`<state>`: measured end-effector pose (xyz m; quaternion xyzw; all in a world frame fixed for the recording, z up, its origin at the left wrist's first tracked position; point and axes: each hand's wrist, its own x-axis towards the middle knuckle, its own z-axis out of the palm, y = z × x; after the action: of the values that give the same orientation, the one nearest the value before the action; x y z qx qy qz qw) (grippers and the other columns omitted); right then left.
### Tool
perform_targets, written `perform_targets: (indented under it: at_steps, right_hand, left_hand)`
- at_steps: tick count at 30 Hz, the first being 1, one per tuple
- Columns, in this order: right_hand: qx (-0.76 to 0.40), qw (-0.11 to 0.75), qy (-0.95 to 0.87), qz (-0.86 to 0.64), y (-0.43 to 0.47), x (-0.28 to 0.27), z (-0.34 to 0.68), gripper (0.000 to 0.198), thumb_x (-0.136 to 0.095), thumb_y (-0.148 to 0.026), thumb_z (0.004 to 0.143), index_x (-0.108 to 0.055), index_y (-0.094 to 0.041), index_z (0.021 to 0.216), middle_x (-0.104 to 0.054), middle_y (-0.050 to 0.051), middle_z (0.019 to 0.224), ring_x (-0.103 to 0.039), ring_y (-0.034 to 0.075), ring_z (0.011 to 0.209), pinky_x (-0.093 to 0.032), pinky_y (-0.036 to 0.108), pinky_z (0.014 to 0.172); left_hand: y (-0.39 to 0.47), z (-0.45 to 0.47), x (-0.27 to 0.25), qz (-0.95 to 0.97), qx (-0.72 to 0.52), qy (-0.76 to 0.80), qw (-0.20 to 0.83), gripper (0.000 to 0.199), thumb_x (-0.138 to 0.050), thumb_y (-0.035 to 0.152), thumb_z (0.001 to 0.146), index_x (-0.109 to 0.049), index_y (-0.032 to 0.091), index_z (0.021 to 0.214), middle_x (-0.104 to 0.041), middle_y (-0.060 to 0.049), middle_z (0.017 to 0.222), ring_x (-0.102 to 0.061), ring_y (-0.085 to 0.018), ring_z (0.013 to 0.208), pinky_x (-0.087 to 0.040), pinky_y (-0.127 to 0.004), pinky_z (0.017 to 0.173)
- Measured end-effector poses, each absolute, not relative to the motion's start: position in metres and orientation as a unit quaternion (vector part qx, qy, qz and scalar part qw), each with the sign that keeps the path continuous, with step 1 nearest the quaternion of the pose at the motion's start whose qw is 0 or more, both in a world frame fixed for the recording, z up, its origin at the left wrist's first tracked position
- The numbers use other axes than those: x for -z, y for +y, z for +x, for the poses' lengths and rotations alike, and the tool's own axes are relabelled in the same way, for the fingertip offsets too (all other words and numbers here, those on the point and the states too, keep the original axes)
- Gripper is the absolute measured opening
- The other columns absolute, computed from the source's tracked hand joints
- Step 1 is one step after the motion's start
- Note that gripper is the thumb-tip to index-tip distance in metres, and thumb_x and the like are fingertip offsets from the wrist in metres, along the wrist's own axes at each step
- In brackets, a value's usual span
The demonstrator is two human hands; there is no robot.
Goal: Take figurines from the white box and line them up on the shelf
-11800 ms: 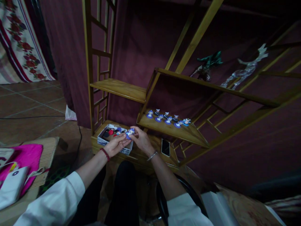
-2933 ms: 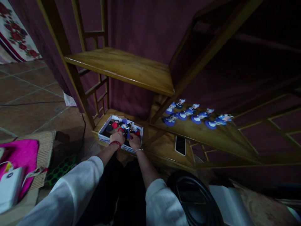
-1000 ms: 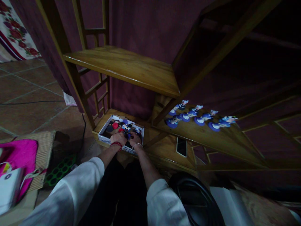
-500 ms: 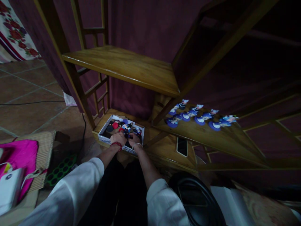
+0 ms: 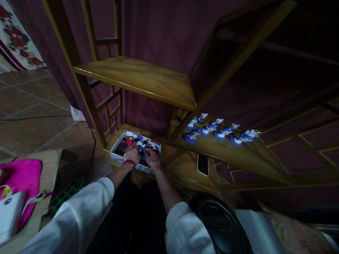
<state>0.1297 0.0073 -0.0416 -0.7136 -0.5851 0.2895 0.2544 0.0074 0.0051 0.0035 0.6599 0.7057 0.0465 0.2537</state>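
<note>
A shallow white cardboard box (image 5: 114, 149) sits on the low wooden shelf, holding several small figurines (image 5: 142, 144) in blue, white, black and red. My left hand (image 5: 132, 155), with a red bead bracelet, reaches into it with curled fingers. Close beside it, my right hand (image 5: 151, 156), wearing a pale bangle, has its fingers pinched. Between the two hands is a small dark figurine (image 5: 143, 151), which both seem to grip; its details are too dark to make out. A red round piece (image 5: 129, 142) lies left of the figurines in the box.
On the raised shelf to the right stand several figurines on purple bases (image 5: 220, 135). A phone (image 5: 203, 164) lies on the low shelf. An upper wooden shelf (image 5: 137, 79) overhangs the box. A black round stool (image 5: 219, 222) is at lower right, a white device (image 5: 11, 213) at left.
The view has shifted slightly, so the shelves appear a little further left. Both hands stay in the box, and their fingers have moved a little apart.
</note>
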Motion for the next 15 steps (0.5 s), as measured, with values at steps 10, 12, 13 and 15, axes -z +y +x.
perform_targets:
  at_steps: [10,12,13,15]
  right_hand:
    - [-0.349,0.327,-0.558,-0.678,-0.001,0.022,0.123,0.033,-0.045,-0.014,0.075,-0.058,-0.021,0.104,-0.063,0.001,0.102,-0.058,0.011,0.093,-0.044,0.023,0.084]
    - [-0.351,0.338,-0.556,-0.673,-0.005,0.019,0.125,0.032,-0.047,-0.015,0.074,-0.058,-0.021,0.104,-0.063,0.002,0.1,-0.059,0.012,0.092,-0.045,0.025,0.084]
    - [-0.351,0.345,-0.555,-0.671,-0.007,0.017,0.126,0.031,-0.048,-0.016,0.074,-0.058,-0.02,0.103,-0.063,0.003,0.1,-0.059,0.013,0.092,-0.045,0.026,0.083]
    - [-0.353,0.358,-0.551,-0.666,-0.011,0.012,0.129,0.029,-0.05,-0.018,0.073,-0.059,-0.021,0.101,-0.063,0.002,0.099,-0.059,0.013,0.092,-0.045,0.027,0.083]
  left_hand:
    - [0.008,0.004,-0.007,0.676,-0.201,0.607,0.366,0.04,-0.048,0.01,0.072,-0.054,0.018,0.112,-0.064,-0.004,0.092,-0.059,-0.013,0.082,-0.044,-0.021,0.073]
    - [0.003,0.006,-0.009,0.643,-0.23,0.607,0.406,0.041,-0.046,0.009,0.074,-0.051,0.016,0.114,-0.064,-0.004,0.087,-0.059,-0.011,0.069,-0.046,-0.02,0.064]
    - [0.001,0.007,-0.011,0.626,-0.242,0.61,0.421,0.04,-0.046,0.009,0.074,-0.05,0.015,0.114,-0.064,-0.004,0.086,-0.058,-0.009,0.065,-0.046,-0.019,0.06]
    - [-0.004,0.01,-0.015,0.603,-0.257,0.62,0.43,0.037,-0.047,0.008,0.074,-0.052,0.014,0.11,-0.063,-0.003,0.085,-0.057,-0.008,0.062,-0.046,-0.017,0.058]
